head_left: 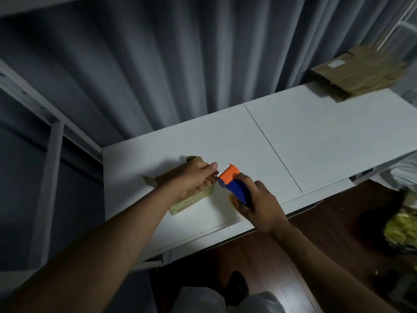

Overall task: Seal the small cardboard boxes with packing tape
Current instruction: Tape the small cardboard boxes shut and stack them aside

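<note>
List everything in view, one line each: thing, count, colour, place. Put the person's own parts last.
small cardboard box: one, tan, near left part of the table, under the left hand
tape dispenser: one, orange and blue, at the box's right end
flattened cardboard stack: one, brown, far right corner of the table
table: one, white, across the middle
curtain: one, grey, behind the table
floor: dark wood, below right
left hand: one, on the box
right hand: one, gripping the dispenser handle

left hand [191,177]: fingers curled, pinching | right hand [259,204]: fingers wrapped, gripping
</note>
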